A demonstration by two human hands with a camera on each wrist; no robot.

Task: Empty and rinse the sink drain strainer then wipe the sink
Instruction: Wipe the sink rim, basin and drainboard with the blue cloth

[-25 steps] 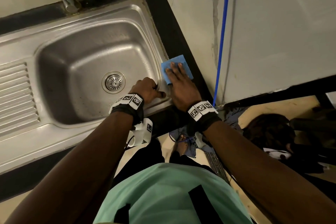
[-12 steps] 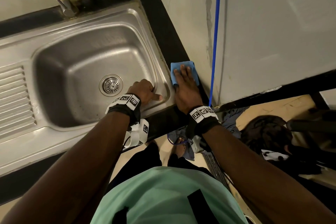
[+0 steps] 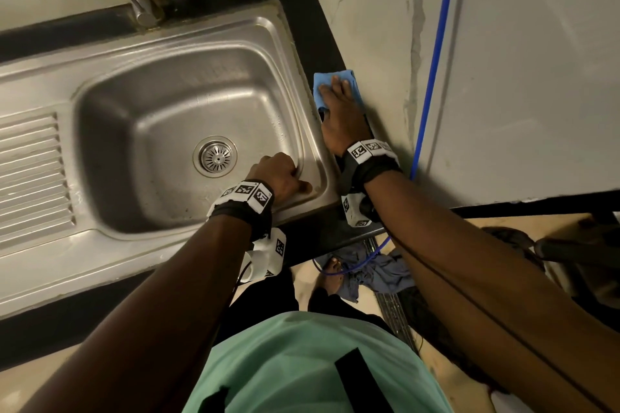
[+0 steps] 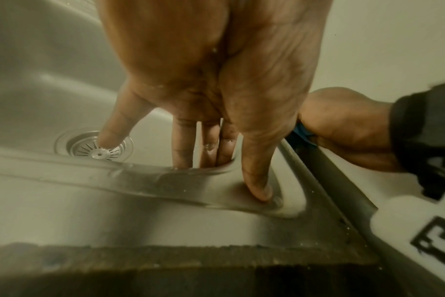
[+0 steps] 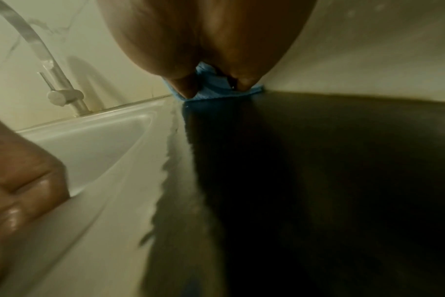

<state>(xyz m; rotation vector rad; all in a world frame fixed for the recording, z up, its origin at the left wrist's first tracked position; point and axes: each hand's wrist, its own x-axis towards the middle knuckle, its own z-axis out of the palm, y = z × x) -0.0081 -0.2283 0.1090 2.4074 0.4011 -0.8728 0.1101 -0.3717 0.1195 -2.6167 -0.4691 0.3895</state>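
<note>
The steel sink point(image 3: 50, 261) holds the round drain strainer point(image 3: 214, 156), seated in the drain; it also shows in the left wrist view point(image 4: 97, 148). My left hand point(image 3: 285, 174) grips the sink's front right corner, fingers point(image 4: 183, 144) down inside the basin and thumb on the rim point(image 4: 89, 201). My right hand point(image 3: 339, 111) lies flat on a blue cloth point(image 3: 330, 74), pressing it onto the black counter strip point(image 3: 312, 27) right of the sink. In the right wrist view the cloth point(image 5: 211, 88) peeks out under the fingertips of that hand point(image 5: 211, 40).
The faucet point(image 3: 141, 7) stands at the sink's back edge. A ribbed drainboard point(image 3: 30, 171) lies to the left. A wall point(image 3: 369, 43) rises directly right of the counter strip, with a blue cable point(image 3: 432, 77) running down it. Clothes point(image 3: 379, 271) lie on the floor below.
My right hand has slid the blue cloth off the sink's right rim onto the black strip and farther toward the back wall. The left hand keeps its grip on the corner.
</note>
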